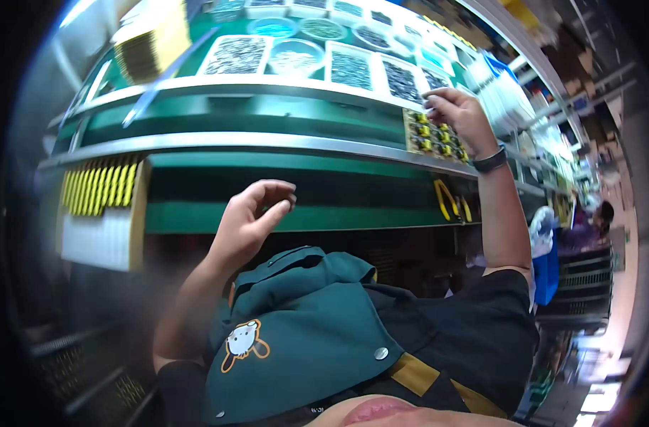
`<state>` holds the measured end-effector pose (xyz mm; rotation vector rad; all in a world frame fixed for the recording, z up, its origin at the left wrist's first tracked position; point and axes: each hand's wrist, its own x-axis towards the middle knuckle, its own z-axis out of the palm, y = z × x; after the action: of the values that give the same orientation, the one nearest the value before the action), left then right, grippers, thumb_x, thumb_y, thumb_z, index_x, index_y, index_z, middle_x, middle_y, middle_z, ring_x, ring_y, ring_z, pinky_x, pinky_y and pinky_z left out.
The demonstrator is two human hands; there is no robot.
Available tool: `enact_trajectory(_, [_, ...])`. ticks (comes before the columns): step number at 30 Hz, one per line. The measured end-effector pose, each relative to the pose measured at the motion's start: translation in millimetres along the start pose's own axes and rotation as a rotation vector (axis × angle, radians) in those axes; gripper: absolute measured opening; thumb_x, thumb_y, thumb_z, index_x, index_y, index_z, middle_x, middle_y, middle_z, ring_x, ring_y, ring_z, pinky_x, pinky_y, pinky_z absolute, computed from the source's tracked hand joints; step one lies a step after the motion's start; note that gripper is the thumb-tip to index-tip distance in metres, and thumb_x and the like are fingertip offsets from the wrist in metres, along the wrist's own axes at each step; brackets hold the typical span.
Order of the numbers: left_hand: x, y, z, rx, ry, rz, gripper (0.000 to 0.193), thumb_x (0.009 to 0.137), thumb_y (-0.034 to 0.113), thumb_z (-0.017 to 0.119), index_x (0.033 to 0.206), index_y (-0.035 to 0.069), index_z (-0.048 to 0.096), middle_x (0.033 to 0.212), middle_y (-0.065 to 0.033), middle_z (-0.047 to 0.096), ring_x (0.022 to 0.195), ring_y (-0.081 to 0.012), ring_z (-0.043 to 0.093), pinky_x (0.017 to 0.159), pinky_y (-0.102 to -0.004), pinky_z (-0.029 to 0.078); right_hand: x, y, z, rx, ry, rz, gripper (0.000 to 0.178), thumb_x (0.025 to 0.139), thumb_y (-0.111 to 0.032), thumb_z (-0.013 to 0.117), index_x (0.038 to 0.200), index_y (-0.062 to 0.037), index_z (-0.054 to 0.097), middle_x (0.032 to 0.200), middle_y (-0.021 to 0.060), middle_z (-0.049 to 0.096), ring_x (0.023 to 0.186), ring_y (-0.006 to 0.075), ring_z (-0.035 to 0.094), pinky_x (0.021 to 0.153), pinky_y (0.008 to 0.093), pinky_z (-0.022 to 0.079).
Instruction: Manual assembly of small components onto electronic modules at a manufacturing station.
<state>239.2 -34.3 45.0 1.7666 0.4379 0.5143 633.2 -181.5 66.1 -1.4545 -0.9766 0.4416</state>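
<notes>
"Where is your right grip?"

"My right grip is up at the right, near a trayful of dark pieces. Its fingers bend toward the thumb; I cannot tell whether anything small is pinched there."

"And the pale holder?"

"The pale holder with its yellow-and-black parts is just beside that grip, which partly covers it. I can't tell if they touch."

"Your left grip?"

"My left grip hangs before the green worktop, fingers curled toward the thumb; whether they hold something, I can't tell. Yellow-handled pliers lie well off to its right."
</notes>
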Motion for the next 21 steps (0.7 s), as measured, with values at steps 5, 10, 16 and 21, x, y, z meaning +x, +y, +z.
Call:
enact_trajectory(5, [133.3,5.5,64.6,-0.161,-0.201,-0.093,0.036,0.104,0.016,0.062,0.134,-0.005,0.059,0.120,-0.0165,0.067,0.110,-0.0206,0.065,0.102,-0.0301,0.052,10.8,106.1,-130.9,-0.109,0.384,0.142,0.013,0.101,-0.012,0.066,0.104,-0.0027,0.074,0.092,0.0051,0.071,0.076,0.0095,0.064,0.068,0.0193,0.051])
enact_trajectory(10, [217.1,1.5,125.7,-0.247,-0.196,-0.251,0.047,0.106,0.028,0.063,0.134,-0.008,0.057,0.123,-0.0187,0.065,0.116,-0.0226,0.063,0.105,-0.0312,0.051,22.0,181.0,-173.7,-0.169,0.401,0.414,0.009,0.101,-0.010,0.065,0.102,-0.0034,0.072,0.090,0.0051,0.069,0.074,0.0095,0.062,0.066,0.0194,0.050])
enact_trajectory(16, [264.4,-11.5,163.0,-0.298,-0.191,-0.333,0.058,0.106,0.040,0.062,0.131,-0.012,0.056,0.121,-0.0184,0.063,0.115,-0.0218,0.061,0.105,-0.0317,0.049,29.3,217.7,-187.2,0.300,0.129,0.519,0.005,0.100,-0.007,0.066,0.102,-0.0047,0.069,0.087,0.0048,0.066,0.070,0.0098,0.059,0.065,0.0198,0.049])
enact_trajectory(21, [277.2,-13.8,168.4,-0.276,-0.243,-0.338,0.062,0.106,0.045,0.061,0.129,-0.012,0.057,0.119,-0.0173,0.062,0.111,-0.0197,0.061,0.102,-0.0307,0.049,32.2,225.4,-192.8,0.411,0.054,0.509,0.004,0.099,-0.005,0.066,0.102,-0.0040,0.068,0.085,0.0049,0.064,0.068,0.0104,0.059,0.064,0.0207,0.050])
